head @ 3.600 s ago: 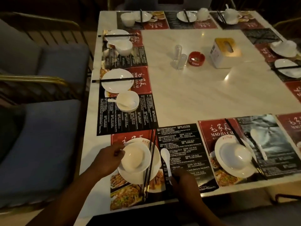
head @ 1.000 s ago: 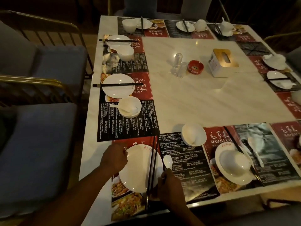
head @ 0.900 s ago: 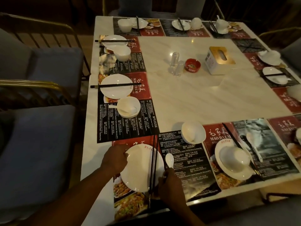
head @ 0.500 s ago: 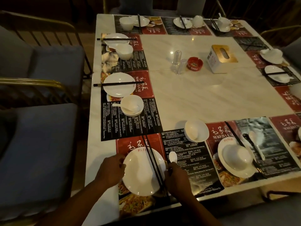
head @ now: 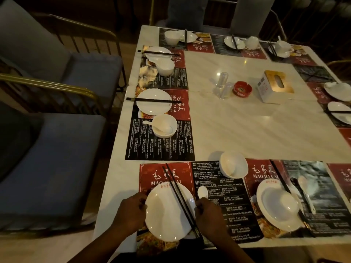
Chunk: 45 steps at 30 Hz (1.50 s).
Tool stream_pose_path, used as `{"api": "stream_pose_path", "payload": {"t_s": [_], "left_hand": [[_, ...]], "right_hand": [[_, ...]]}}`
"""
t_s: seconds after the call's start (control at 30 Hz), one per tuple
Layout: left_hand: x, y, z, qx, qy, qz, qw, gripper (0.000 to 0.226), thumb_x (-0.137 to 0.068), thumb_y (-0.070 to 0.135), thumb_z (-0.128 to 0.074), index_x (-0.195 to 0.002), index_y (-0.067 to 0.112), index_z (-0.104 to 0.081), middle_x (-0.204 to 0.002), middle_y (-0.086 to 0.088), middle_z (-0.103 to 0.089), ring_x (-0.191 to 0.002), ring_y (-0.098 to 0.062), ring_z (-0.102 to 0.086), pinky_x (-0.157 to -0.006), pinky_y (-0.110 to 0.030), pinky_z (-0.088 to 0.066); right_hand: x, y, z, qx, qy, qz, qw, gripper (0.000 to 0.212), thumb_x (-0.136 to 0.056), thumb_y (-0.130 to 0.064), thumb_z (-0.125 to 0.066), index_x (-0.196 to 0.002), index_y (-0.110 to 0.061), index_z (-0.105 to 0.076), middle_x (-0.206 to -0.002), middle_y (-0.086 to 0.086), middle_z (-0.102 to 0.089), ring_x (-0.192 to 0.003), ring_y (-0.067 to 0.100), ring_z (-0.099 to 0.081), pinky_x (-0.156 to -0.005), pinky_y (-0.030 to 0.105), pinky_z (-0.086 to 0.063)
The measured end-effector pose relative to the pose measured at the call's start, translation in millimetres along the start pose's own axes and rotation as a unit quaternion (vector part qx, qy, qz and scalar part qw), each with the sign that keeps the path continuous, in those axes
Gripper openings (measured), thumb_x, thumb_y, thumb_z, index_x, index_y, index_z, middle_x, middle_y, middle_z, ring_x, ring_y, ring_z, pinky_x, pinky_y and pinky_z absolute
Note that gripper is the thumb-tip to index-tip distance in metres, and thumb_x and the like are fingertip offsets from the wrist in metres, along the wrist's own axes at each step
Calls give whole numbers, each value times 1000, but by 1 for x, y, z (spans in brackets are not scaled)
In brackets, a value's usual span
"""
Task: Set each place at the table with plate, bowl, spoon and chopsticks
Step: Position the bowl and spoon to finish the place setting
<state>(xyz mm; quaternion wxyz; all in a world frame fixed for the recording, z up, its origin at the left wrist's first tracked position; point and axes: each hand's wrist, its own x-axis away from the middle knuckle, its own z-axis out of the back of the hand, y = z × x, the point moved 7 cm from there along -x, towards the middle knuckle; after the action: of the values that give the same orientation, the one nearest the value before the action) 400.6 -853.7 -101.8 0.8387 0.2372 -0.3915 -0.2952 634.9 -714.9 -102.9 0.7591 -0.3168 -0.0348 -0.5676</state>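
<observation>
Squaring the near place
Left hand grips the plate rim to steady it; right hand pinches the spoon beside the chopsticks

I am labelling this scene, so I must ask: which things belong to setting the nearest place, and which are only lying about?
Belong to the job: plate, its rim held by the left hand; chopsticks lying across it; spoon in the right hand; bowl beyond, to the right.
Only lying about: red ashtray; tissue box; clear containers.
</observation>
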Motion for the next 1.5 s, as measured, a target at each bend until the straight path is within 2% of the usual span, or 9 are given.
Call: {"api": "stream_pose_path", "payload": {"t_s": [0.13, 0.3, 0.43, 0.5, 0.77, 0.93, 1.13, 1.37, 1.5], "left_hand": [[-1, -1, 0, -2, 13, 16, 1000, 26, -96, 19, -63, -121, 25, -67, -116, 4, -71, -105, -15, -66, -99, -40, -53], [-8, -1, 9, -11, 34, 23, 999, 24, -95, 18, -64, -119, 23, -66, -113, 2, -71, -98, -14, -65, -95, -37, -55], [-10, -2, 13, -23, 36, 23, 999, 23, -95, 17, -64, -118, 23, -66, -113, 2, -71, -98, -14, -65, -95, -37, -54], [-10, -2, 13, -15, 36, 22, 999, 23, -94, 16, -65, -116, 22, -67, -112, 1, -71, -100, -16, -66, -95, -38, -55], [-9, -1, 14, -41, 30, 10, 999, 21, -92, 20, -69, -112, 25, -68, -108, 6, -72, -94, -10, -65, -92, -32, -55], [-7, -4, 12, -41, 25, 4, 999, 21, -92, 19, -68, -112, 24, -68, -108, 6, -71, -93, -8, -64, -91, -29, -54], [-9, -5, 11, -52, 18, -5, 998, 21, -92, 21, -69, -112, 24, -67, -108, 6, -71, -91, -8, -63, -89, -27, -54], [-11, -5, 12, -56, 19, -5, 998, 20, -92, 21, -69, -111, 25, -70, -111, 7, -72, -98, -11, -66, -94, -32, -54], [-12, -4, 11, -56, 22, -5, 998, 21, -92, 21, -68, -112, 26, -70, -111, 7, -72, -100, -11, -66, -95, -32, -54]], "right_hand": [[1, 0, -5, -2, -4, 8, 1000, 10, -94, -22, -58, -96, -26, -67, -91, -8, -71, -83, 8, -64, -80, 23, -53], [0, -9, -10, -32, -1, 9, 999, 16, -95, -17, -55, -101, -23, -68, -95, -5, -73, -86, 11, -65, -77, 21, -48], [0, -12, -11, -41, -2, 8, 999, 19, -95, -15, -55, -104, -24, -69, -96, -7, -74, -84, 8, -65, -75, 19, -47], [1, -12, -11, -46, 4, 10, 999, 18, -94, -15, -56, -103, -23, -69, -94, -8, -74, -84, 8, -66, -76, 21, -50], [6, -10, -6, -43, 13, -1, 999, 11, -93, -16, -61, -94, -25, -67, -85, -10, -71, -78, 5, -65, -75, 24, -55], [7, -11, -4, -27, 9, -4, 1000, 9, -94, -19, -60, -98, -25, -67, -88, -12, -68, -81, 4, -63, -74, 17, -48], [8, -10, -5, -27, 6, -13, 1000, 11, -93, -18, -63, -100, -25, -68, -90, -11, -71, -81, 2, -64, -74, 14, -49], [7, -12, -5, -22, -3, -16, 1000, 12, -95, -18, -60, -100, -26, -68, -90, -10, -70, -81, 3, -64, -74, 16, -51], [6, -13, -4, -10, -4, -12, 1000, 13, -95, -17, -59, -102, -25, -68, -87, -13, -67, -80, 3, -62, -65, 10, -40]]}}
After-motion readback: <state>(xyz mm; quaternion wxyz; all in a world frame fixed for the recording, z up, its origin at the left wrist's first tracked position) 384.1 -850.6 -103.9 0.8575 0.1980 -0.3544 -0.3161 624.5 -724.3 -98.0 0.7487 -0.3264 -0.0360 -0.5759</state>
